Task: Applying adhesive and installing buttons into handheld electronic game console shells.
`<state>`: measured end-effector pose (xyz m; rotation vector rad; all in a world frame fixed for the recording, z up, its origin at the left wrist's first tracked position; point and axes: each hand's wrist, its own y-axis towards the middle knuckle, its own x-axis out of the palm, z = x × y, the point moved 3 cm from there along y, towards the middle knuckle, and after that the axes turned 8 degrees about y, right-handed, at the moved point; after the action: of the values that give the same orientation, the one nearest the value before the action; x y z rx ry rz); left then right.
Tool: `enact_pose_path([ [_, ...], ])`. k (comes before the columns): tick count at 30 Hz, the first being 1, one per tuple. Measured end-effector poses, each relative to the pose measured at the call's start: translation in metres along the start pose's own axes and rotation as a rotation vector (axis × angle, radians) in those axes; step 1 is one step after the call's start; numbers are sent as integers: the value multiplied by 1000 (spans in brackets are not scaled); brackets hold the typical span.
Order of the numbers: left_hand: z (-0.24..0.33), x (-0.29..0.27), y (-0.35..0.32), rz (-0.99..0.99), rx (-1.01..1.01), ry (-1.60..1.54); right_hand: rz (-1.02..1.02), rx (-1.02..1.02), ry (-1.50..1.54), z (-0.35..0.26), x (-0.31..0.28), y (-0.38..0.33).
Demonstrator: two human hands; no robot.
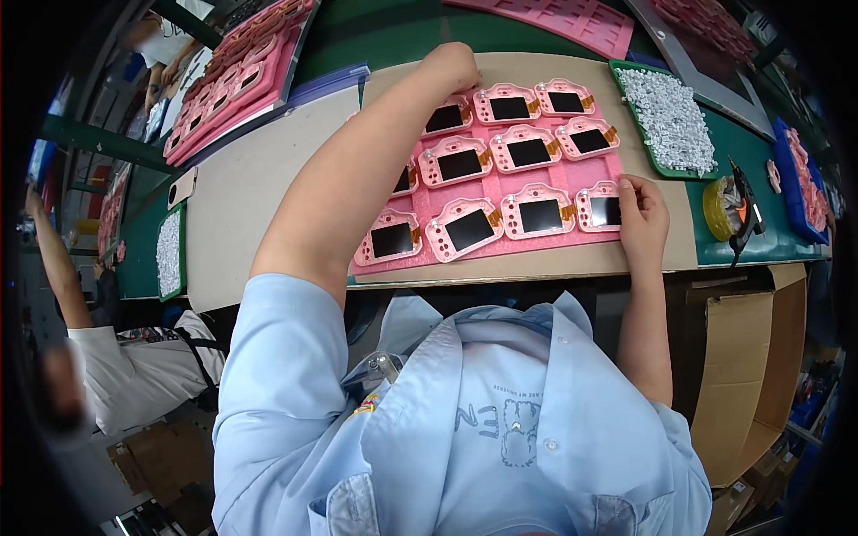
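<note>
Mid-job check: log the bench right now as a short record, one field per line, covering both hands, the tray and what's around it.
Left hand: at the tray's far edge, by the back row; fingers mostly hidden, grip unclear
Right hand: fingertips at the right edge of the front-right case; grip unclear
Tray: pink, under three rows of cases
Cases: pink, with dark screens; four show in the front row
Right of tray: white parts in a green-rimmed tray; yellow tape roll
</note>
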<state>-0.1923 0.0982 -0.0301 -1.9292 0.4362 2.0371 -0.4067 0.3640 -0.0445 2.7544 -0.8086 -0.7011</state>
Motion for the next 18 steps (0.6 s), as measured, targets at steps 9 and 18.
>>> enact_pose_path([
  [9, -115, -53, 14, 594, -244, -476, 23, -80, 68, -22, 20, -13],
  [18, -212, -22, -101, 210, -298, -230, 42, -67, 68, -16, 18, -15],
])
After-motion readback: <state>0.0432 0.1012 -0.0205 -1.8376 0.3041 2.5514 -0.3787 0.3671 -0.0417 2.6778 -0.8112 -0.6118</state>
